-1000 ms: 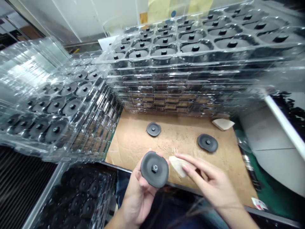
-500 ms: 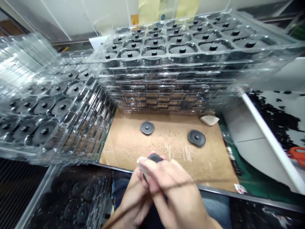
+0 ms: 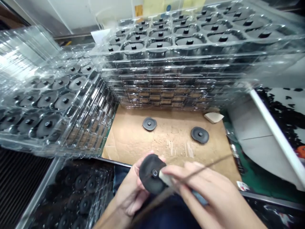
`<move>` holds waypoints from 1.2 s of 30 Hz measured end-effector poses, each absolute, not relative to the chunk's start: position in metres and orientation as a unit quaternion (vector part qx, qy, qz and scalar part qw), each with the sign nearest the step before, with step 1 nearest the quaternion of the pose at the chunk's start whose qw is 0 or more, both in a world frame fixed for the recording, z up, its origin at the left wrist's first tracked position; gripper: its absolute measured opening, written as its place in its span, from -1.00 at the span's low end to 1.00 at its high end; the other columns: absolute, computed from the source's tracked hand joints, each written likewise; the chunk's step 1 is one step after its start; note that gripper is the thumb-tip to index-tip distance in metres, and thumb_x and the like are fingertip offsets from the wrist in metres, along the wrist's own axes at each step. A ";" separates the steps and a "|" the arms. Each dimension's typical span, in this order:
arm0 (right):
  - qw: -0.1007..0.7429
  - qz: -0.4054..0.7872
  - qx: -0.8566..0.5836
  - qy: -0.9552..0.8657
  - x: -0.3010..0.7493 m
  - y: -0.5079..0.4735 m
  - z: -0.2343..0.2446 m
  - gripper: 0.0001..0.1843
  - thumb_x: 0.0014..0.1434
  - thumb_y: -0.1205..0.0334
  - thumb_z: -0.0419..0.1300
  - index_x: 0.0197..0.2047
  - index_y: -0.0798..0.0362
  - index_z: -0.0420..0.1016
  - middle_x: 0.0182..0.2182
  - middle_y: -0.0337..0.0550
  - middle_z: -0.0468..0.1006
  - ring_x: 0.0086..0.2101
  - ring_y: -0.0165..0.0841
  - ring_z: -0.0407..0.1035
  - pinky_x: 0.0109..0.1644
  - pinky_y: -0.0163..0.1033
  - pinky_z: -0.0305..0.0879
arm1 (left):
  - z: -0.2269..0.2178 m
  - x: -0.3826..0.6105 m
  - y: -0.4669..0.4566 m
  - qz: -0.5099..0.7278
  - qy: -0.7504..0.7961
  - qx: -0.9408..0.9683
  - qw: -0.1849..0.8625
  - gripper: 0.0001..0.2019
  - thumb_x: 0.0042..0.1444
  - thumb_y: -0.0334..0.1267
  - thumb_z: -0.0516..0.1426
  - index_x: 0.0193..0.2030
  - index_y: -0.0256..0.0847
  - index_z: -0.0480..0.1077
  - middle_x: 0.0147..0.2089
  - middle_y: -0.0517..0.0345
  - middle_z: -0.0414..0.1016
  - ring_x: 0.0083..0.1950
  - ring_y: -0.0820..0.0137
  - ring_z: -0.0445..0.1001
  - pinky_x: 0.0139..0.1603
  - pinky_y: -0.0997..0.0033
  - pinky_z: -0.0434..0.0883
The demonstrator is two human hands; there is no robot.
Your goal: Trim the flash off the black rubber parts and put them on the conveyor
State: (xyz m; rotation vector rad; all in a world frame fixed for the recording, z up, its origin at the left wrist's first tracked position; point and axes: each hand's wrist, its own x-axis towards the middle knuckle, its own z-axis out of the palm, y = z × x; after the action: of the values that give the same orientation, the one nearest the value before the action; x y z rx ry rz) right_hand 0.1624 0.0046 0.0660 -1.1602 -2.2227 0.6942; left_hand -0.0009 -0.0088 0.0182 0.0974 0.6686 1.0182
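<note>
Watching the head cam from my remote seat, and I'd call this step wiping down a part: the left hand (image 3: 128, 190) cradles a black rubber disc (image 3: 149, 175) up off the bench, just above the lap, curled under the rim with the hub (image 3: 154, 173) facing up toward the camera. The right hand (image 3: 202, 194) comes in from the side, fingers pinched closed around a pale foam wedge (image 3: 165, 178), and that wedge touches the disc's face right beside the hub. So left has a firm cupped hold and right is tight on the wedge, nothing loose there. My read is the next move calls for sweeping the wedge outward over the rest of the face, turning the disc as needed. A spare disc (image 3: 149, 123) and a second spare disc (image 3: 199, 135) lie flat on a cardboard sheet (image 3: 133, 140), well apart, with a second pale wedge (image 3: 213, 117) near the back edge, by stacked clear plastic trays (image 3: 152, 57) full of similar discs. Can't tell from here if the wedge leaves any mark on the rubber, honestly.
</note>
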 end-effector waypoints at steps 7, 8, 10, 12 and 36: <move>0.365 0.323 -0.466 -0.739 0.185 0.032 0.024 -0.72 0.20 0.38 0.02 -0.10 -0.08 0.45 -0.27 -0.21 0.51 -0.28 -0.39 0.38 -0.24 -0.32 0.31 | 0.028 0.009 -0.006 0.444 0.297 0.035 0.844 -0.51 -0.33 -0.41 0.35 -0.15 -0.12 0.44 -0.06 0.04 0.50 -0.22 0.31 0.52 -0.27 0.48 0.44; 0.356 0.333 -0.507 -0.711 0.187 0.028 0.012 -0.75 0.20 0.33 0.05 -0.09 -0.07 0.45 -0.24 -0.20 0.51 -0.26 -0.38 0.39 -0.25 -0.33 0.32 | 0.028 0.008 -0.006 0.448 0.292 0.028 0.844 -0.51 -0.33 -0.42 0.35 -0.15 -0.09 0.44 0.02 0.04 0.45 -0.19 0.28 0.52 -0.26 0.46 0.45; 0.315 0.338 -0.550 -0.696 0.191 0.013 -0.015 -0.75 0.20 0.25 0.04 -0.07 -0.05 0.44 -0.23 -0.16 0.52 -0.26 -0.36 0.41 -0.29 -0.33 0.35 | 0.026 0.007 -0.006 0.447 0.279 0.019 0.850 -0.53 -0.30 -0.44 0.34 -0.16 -0.07 0.45 0.03 0.04 0.45 -0.16 0.24 0.52 -0.24 0.40 0.47; 0.275 0.354 -0.534 -0.717 0.192 -0.005 -0.040 -0.73 0.21 0.24 0.01 -0.06 -0.03 0.44 -0.29 -0.14 0.54 -0.30 -0.34 0.43 -0.30 -0.28 0.38 | 0.022 0.007 -0.007 0.450 0.265 0.010 0.853 -0.54 -0.29 -0.45 0.33 -0.16 -0.09 0.45 -0.05 0.05 0.50 -0.15 0.24 0.52 -0.22 0.38 0.48; 0.408 0.160 -0.452 -0.777 0.160 0.005 0.045 -0.68 0.14 0.47 0.03 -0.03 0.17 0.38 -0.23 -0.07 0.55 -0.27 -0.31 0.42 -0.18 -0.22 0.29 | 0.016 0.022 -0.007 0.506 0.332 0.094 0.791 -0.49 -0.41 -0.27 0.38 -0.18 -0.14 0.49 -0.19 0.13 0.57 -0.19 0.41 0.51 -0.15 0.60 0.41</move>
State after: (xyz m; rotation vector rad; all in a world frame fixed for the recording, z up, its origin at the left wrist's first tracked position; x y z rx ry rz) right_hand 0.1597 0.0051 0.0450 -1.1401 -1.9571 0.4041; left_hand 0.0216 -0.0070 0.0159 0.2025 0.7138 1.0888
